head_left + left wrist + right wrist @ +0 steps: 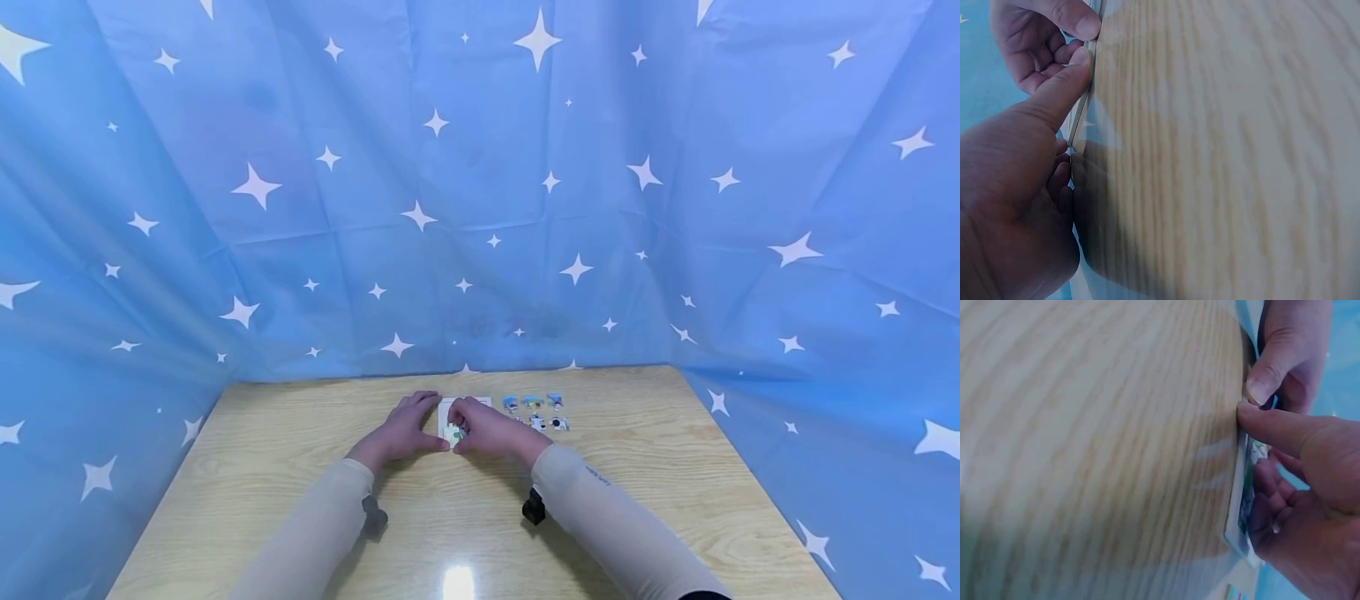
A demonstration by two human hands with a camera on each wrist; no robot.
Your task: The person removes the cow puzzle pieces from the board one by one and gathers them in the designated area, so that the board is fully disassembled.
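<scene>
A white-framed jigsaw puzzle board [443, 406] lies flat near the back of the table, partly hidden under both hands. A pale yellow and green piece [452, 434] shows at its near left corner. My left hand [401, 429] holds the board's left side, thumb at the near edge and fingers at the far corner. My right hand [491, 429] reaches over the board, its fingers curled down onto the puzzle and its thumb [1260, 419] on the near edge. Both thumb tips nearly meet. Whether the right fingers pinch a piece is hidden.
Several loose puzzle pieces [533, 402] lie in two rows right of the board; the right hand partly covers the nearer row. The wooden table [600, 517] ends at a blue curtain [480, 292] with white stars, behind and at both sides.
</scene>
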